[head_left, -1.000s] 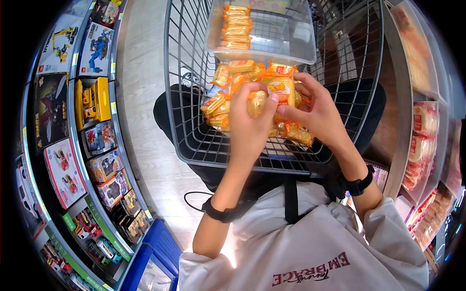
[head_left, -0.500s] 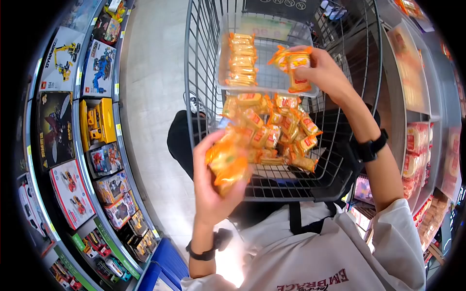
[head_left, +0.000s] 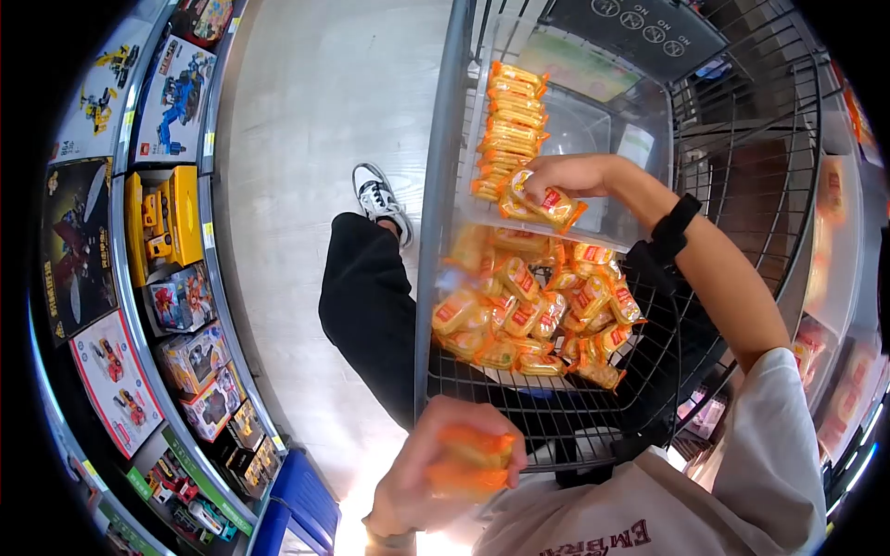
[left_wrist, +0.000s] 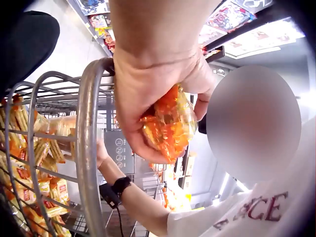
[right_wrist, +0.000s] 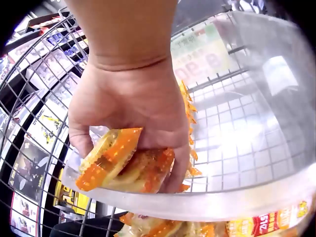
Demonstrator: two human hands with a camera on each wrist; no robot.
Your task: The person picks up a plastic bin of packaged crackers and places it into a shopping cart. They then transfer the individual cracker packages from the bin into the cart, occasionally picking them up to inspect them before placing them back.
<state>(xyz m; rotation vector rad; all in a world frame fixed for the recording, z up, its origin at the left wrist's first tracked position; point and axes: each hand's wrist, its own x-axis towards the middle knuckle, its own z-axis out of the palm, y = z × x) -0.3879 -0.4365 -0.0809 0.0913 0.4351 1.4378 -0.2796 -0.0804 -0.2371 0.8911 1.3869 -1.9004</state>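
My right hand [head_left: 567,174] grips a couple of orange-and-clear wrapped snack packets [right_wrist: 111,160] inside a clear plastic bin [head_left: 630,206]. It is at the near end of a row of upright snack packets [head_left: 513,116] along the bin's left side. Down by the cart's near left corner, my left hand [head_left: 417,468] curls around more wrapped packets [left_wrist: 170,126], blurred in the head view. Those packets are outside the cart's rim. A loose pile of the same packets [head_left: 524,310] lies in the cart basket, just on the near side of the bin.
The bin sits within a wire shopping cart [head_left: 439,213], whose rim runs between the pile and the aisle floor [head_left: 306,185]. Toy boxes [head_left: 173,97] fill shelves at left. Packaged food [head_left: 848,398] stands at right. A blue bin [head_left: 301,500] is low at left.
My hands have parted, each taking packets. The right one has gone to the row in the bin; the left has come back toward my body. The view has shifted, placing the cart further right.
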